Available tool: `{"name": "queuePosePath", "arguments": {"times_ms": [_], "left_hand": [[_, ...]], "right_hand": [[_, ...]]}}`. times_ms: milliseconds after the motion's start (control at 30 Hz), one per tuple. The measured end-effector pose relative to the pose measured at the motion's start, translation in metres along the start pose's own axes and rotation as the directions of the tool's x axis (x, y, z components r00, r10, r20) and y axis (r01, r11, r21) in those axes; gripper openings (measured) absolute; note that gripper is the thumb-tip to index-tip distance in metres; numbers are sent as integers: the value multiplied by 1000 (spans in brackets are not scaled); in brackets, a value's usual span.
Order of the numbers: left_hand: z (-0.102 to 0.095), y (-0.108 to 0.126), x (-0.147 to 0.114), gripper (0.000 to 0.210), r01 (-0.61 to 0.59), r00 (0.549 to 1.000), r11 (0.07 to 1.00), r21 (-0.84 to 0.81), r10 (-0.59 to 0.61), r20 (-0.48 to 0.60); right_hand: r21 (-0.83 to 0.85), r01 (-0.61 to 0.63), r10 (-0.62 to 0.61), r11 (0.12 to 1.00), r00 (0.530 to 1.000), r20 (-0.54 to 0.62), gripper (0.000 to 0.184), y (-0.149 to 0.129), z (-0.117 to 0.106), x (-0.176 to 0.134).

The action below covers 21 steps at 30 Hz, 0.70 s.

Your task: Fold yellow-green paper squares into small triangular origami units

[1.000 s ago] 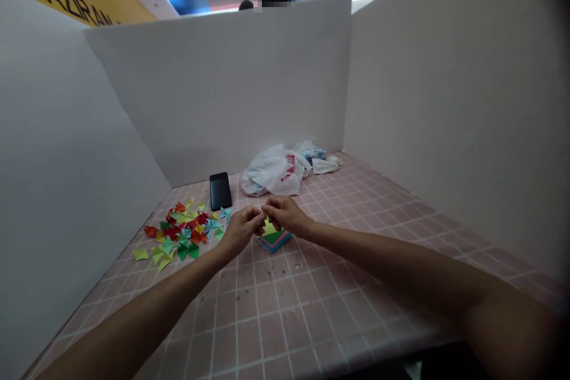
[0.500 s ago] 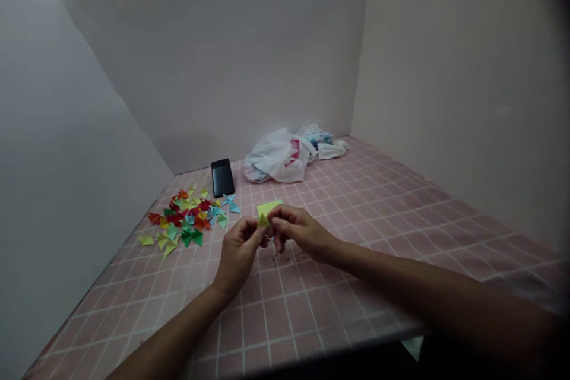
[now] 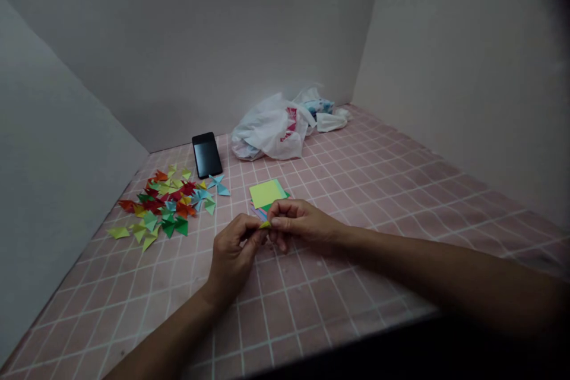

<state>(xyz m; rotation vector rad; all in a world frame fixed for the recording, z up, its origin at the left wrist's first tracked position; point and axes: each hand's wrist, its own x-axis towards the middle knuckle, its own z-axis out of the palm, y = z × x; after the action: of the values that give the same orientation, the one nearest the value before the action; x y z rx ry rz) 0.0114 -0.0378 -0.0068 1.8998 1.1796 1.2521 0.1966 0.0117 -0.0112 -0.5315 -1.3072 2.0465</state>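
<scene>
A small folded piece of yellow paper (image 3: 265, 225) is pinched between my two hands, a little above the table. My left hand (image 3: 235, 252) grips its left side with thumb and forefinger. On the other side, my right hand (image 3: 303, 222) holds it with closed fingers, which hide part of the paper. Just beyond my hands lies a stack of square paper sheets (image 3: 267, 193), yellow on top with green, pink and blue edges showing. To the left is a spread of folded paper pieces (image 3: 167, 205) in red, orange, yellow, green and light blue.
A black phone (image 3: 206, 155) lies behind the folded pieces. White plastic bags (image 3: 274, 127) rest by the back wall. Pale panels stand on the left, back and right of the table, which has a pink checked cover (image 3: 356, 190).
The view has tilted down, so more of the paper stack shows. The yellow paper, a visible triangle before, now appears as a thin sliver between my fingers.
</scene>
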Motion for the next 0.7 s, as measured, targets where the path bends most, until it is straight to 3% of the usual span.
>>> {"name": "queuePosePath", "arguments": {"times_ms": [433, 567, 700], "left_hand": [[-2, 4, 4, 12, -93, 995, 983, 159, 85, 55], [0, 0, 1, 11, -77, 997, 985, 155, 74, 23], [1, -1, -1, 33, -39, 998, 999, 37, 40, -39]], "right_hand": [[-34, -10, 8, 999, 998, -59, 26, 5, 1, 0], [-107, -27, 19, 994, 996, -83, 17, 2, 2, -1], [-155, -13, -9, 988, 990, -139, 14, -1, 3, -4]]}}
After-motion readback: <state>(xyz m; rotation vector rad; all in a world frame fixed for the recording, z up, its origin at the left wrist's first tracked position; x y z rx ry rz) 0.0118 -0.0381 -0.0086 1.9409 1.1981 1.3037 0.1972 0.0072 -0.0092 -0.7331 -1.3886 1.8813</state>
